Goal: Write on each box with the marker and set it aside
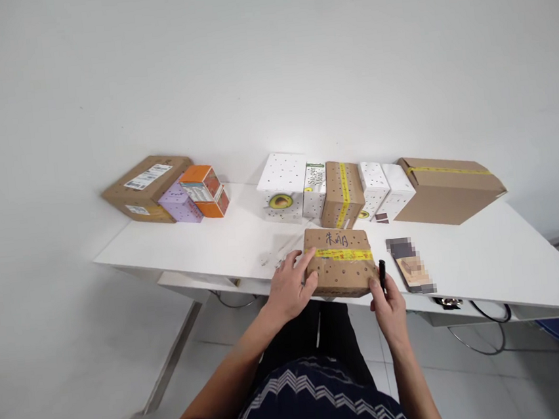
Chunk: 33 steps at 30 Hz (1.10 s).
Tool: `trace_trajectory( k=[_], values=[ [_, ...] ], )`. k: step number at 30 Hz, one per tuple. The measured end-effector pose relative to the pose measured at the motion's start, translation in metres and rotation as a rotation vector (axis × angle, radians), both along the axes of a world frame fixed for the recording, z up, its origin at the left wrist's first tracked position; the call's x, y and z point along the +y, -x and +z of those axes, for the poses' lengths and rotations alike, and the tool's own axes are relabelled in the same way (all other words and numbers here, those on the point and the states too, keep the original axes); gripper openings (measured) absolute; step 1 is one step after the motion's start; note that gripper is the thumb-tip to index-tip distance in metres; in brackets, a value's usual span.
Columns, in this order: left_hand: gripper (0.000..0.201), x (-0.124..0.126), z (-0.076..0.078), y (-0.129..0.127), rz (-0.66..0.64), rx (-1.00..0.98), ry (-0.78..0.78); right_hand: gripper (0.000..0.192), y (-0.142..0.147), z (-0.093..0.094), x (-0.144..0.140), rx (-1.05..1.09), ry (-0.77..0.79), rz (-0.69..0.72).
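Your left hand steadies the taped box; right hand pinches the marker. Keep box pinned flat.

Brown cardboard boxes: four. White boxes: four. Orange box: one. Purple box: one. Marker: one.

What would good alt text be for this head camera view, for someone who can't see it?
A person's left hand rests on a brown cardboard box with yellow tape and handwriting at the near edge of a white table, while the right hand holds a black marker pen beside it. More cardboard and white boxes line the wall behind.
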<state>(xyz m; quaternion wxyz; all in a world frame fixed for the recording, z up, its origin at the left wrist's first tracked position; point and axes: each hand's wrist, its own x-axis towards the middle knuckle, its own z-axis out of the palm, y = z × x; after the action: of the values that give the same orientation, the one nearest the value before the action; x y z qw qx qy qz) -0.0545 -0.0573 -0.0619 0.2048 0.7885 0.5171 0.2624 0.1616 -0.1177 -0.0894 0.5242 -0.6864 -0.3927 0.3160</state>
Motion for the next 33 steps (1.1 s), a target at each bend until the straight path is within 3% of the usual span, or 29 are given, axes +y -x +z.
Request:
trace_trajectory(
  k=[4, 11, 13, 20, 33],
  values=[
    [0.048, 0.003, 0.011, -0.004, 0.053, 0.182, -0.057, 0.052, -0.001, 0.001, 0.005, -0.078, -0.035, -0.005],
    [0.051, -0.001, 0.021, -0.015, 0.129, 0.333, -0.225, 0.056, -0.006, 0.006, 0.010, -0.278, -0.104, 0.016],
    [0.047, -0.004, 0.022, -0.020, 0.118, 0.324, -0.275, 0.053, -0.008, 0.010, 0.010, -0.391, -0.129, 0.056],
    [0.040, -0.004, 0.015, -0.041, -0.097, 0.206, -0.372, 0.038, -0.010, 0.023, 0.015, -0.602, -0.128, 0.194],
    [0.060, -0.001, 0.007, -0.056, -0.069, 0.234, -0.304, 0.036, -0.010, 0.032, 0.025, -0.713, -0.051, 0.189]
  ],
)
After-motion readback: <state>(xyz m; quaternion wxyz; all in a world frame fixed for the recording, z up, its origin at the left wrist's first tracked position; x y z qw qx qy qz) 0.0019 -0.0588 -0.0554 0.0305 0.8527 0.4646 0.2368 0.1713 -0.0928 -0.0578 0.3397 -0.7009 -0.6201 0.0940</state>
